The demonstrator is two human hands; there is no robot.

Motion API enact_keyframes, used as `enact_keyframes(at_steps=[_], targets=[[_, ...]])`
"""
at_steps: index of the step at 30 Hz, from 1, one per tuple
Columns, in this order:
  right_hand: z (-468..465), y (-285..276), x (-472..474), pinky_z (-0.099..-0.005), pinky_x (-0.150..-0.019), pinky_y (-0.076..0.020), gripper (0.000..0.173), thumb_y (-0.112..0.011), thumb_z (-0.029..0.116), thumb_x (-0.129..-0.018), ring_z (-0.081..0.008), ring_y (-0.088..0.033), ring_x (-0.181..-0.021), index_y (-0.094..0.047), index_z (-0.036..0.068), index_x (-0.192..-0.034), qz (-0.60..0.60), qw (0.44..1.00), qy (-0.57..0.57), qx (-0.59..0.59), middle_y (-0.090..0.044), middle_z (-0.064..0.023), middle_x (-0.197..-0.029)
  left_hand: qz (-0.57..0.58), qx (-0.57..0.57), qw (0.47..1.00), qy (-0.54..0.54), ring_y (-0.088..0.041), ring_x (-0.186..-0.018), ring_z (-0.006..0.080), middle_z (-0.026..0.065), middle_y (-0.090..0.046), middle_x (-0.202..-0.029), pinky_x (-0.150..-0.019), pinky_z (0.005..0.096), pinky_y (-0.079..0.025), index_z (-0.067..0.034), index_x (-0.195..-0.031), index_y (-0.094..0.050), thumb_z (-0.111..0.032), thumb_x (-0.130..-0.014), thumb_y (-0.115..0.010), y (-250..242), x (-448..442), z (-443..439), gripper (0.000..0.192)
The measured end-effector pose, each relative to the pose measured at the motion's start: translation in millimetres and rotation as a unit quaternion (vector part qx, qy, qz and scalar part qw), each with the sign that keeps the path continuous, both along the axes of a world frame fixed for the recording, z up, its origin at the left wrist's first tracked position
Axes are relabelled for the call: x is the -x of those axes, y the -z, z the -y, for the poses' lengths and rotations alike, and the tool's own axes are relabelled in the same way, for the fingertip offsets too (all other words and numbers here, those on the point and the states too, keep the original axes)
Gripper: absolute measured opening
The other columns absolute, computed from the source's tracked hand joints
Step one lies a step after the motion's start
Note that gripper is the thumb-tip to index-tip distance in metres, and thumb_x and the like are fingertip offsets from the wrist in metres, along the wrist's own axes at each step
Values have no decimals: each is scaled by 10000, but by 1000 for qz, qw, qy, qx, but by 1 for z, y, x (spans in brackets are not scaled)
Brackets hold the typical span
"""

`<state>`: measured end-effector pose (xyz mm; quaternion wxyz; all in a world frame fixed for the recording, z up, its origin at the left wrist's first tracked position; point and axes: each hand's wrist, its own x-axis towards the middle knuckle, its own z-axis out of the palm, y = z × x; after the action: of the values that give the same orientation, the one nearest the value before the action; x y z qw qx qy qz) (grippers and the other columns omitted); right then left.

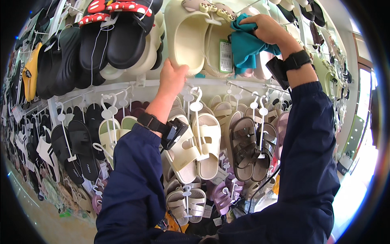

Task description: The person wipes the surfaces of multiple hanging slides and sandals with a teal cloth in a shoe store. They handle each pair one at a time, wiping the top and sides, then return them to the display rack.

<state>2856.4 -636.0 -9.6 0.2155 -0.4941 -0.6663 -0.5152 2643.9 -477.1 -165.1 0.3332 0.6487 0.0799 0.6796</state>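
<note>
With thumb in front, my left hand (pixel 173 76) grips the heel of a cream foam clog (pixel 189 39) hanging in the upper row. Its mate, a second cream clog (pixel 213 50), hangs beside it and carries a green-edged paper tag (pixel 225 56) with writing and a barcode. Grey-brown cartoon charms sit on the toes of both. My right hand (pixel 263 29) holds a bunched teal cloth (pixel 246 45) against the right side of the pair. Part of the cloth hangs down over pale pink clogs (pixel 262 65) behind it.
Black slippers with red polka-dot bows (pixel 126 42) hang close on the left. Below a white rail (pixel 146 84), cream two-strap sandals (pixel 208 146), brown strappy sandals (pixel 243 149) and black slides (pixel 82 149) hang on white hooks. A dark cable (pixel 262 187) runs beneath my right arm.
</note>
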Motion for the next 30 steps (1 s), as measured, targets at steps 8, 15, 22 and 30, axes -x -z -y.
enact_keyframes(at_steps=[8, 15, 22, 30], targets=[[71, 121, 3, -324, -751, -471, 332, -522, -36, -683, -292, -605, -861, -621, 43, -990, -44, 996, -80, -14, -625, -164, -920, -21, -11, 1000, -18, -541, -990, 188, 145, -556, -1098, -781, 307, -427, 70, -1278, -337, -182, -839, -578, 26, 30, 21, 561], [71, 227, -13, -318, -914, -422, 496, -538, -116, -651, -248, -545, -1079, -590, 80, -1103, -170, 973, -153, 19, -580, -110, -1140, -205, 216, 929, 219, -533, -1009, 149, 83, -558, -1083, -880, 265, -405, 12, -1187, -454, -8, -834, -544, 229, 77, 117, 364], [-28, 271, 13, -372, -813, -468, 442, -552, -58, -598, -329, -559, -944, -600, 77, -1016, -239, 940, -244, -16, -594, -124, -1017, -115, 463, 845, 241, -553, -966, 226, 163, -548, -1084, -778, 316, -426, 45, -1282, -308, -108, -816, -571, 330, 10, 96, 556], [-47, 328, 20, -389, -727, -474, 449, -541, -24, -616, -321, -550, -885, -586, 121, -1039, -258, 945, -141, 144, -574, -90, -987, 20, 460, 832, 309, -522, -1033, 225, 162, -519, -1125, -775, 289, -414, 25, -1268, -340, -70, -808, -563, 336, -10, 80, 520]])
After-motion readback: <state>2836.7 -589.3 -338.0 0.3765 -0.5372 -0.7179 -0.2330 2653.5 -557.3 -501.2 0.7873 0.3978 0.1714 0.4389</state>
